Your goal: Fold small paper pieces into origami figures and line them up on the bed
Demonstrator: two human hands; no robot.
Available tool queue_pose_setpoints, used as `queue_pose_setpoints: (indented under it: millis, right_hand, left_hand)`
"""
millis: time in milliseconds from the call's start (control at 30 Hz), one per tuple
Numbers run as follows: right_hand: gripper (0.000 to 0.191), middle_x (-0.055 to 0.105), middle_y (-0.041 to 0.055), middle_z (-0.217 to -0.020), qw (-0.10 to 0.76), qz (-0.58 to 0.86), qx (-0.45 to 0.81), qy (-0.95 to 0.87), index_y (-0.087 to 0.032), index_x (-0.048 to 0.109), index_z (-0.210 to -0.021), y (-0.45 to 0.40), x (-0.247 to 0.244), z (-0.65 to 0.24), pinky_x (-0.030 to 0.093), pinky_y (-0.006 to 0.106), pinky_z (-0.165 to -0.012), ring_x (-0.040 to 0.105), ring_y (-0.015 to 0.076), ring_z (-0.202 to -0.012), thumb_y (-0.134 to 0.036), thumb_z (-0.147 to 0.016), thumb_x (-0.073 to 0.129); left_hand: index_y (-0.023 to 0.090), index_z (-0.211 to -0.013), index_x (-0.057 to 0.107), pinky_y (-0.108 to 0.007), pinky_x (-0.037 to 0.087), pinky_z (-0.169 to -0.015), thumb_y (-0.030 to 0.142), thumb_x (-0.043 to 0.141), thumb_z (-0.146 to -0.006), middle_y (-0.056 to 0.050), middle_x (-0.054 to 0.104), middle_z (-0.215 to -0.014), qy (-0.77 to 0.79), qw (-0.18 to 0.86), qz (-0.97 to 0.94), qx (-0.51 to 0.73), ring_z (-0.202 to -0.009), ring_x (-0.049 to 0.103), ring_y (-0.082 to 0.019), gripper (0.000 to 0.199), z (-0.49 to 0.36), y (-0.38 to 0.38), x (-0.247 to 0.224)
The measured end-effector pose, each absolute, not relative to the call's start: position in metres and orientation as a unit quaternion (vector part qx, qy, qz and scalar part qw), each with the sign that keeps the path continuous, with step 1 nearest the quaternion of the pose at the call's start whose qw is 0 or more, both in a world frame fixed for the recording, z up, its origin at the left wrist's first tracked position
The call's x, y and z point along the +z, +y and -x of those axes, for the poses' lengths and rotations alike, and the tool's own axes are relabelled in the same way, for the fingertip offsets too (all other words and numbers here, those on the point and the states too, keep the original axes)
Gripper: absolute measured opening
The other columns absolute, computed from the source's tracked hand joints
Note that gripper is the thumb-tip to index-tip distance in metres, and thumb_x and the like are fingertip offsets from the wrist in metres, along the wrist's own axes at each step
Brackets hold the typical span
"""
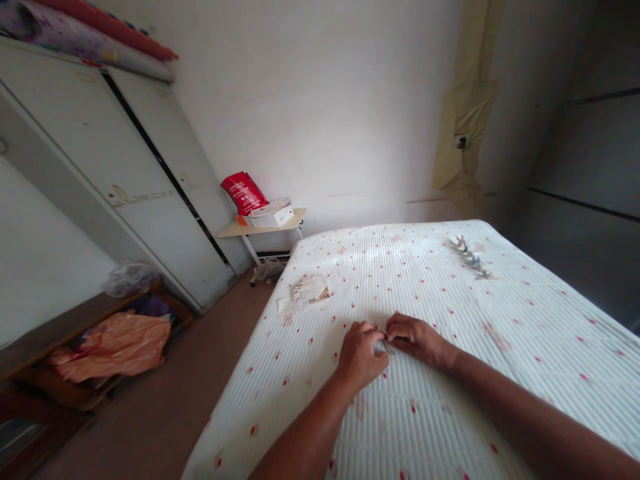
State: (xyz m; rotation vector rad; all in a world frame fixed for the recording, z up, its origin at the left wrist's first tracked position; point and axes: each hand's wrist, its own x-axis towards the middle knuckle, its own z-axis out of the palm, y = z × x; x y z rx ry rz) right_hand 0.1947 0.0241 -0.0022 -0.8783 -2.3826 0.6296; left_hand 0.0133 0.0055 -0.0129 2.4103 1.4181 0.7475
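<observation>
Close by, left hand [361, 355] and right hand [417, 339] meet low over bed [430, 417], fingertips pinching small greyish piece [381, 346] between them! Beyond, leftward, printed paper scraps [311, 289] lie. Farther, rightward, small folded shapes [473, 262] in row. Against wall [345, 133], desk [233, 231] bearing red bag [245, 192].

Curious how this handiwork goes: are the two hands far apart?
No, the left hand and right hand are close together at a small grey piece over the bed.
</observation>
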Motion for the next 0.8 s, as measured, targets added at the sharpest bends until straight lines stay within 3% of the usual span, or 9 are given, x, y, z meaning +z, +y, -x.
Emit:
queue_pose_setpoints:
  millis: [233, 400, 800]
  right_hand:
    - [0.018, 0.055, 0.0043, -0.076, 0.255, 0.378, 0.183, -0.871, -0.017, 0.055, -0.076, 0.027, -0.011, -0.190, 0.043, 0.026, -0.070, 0.053, 0.0150, -0.075, -0.018, -0.085, 0.041]
    - [0.017, 0.053, 0.0022, -0.074, 0.242, 0.416, 0.205, -0.852, -0.018, 0.053, -0.072, 0.025, -0.001, -0.186, 0.041, 0.024, -0.065, 0.052, 0.0136, -0.070, -0.015, -0.083, 0.041]
    - [0.015, 0.054, 0.0024, -0.076, 0.243, 0.455, 0.211, -0.830, -0.017, 0.053, -0.072, 0.027, -0.005, -0.183, 0.040, 0.023, -0.065, 0.052, 0.0129, -0.070, -0.012, -0.081, 0.042]
  left_hand:
    - [0.020, -0.087, 0.067, -0.030, 0.041, -0.083, 0.018, 0.059, -0.063, -0.003, 0.061, -0.087, 0.490, 0.134, -0.823, 0.253, -0.087, 0.051, -0.019, 0.026, -0.014, 0.008, -0.013]
    - [0.020, -0.074, 0.066, -0.027, 0.040, -0.080, 0.013, 0.051, -0.067, -0.002, 0.061, -0.082, 0.502, 0.134, -0.815, 0.256, -0.084, 0.052, -0.016, 0.018, -0.014, 0.008, -0.012]
    - [0.020, -0.071, 0.068, -0.022, 0.037, -0.069, 0.020, 0.057, -0.070, 0.000, 0.061, -0.073, 0.540, 0.145, -0.793, 0.242, -0.077, 0.052, -0.013, 0.010, -0.020, 0.016, -0.011]
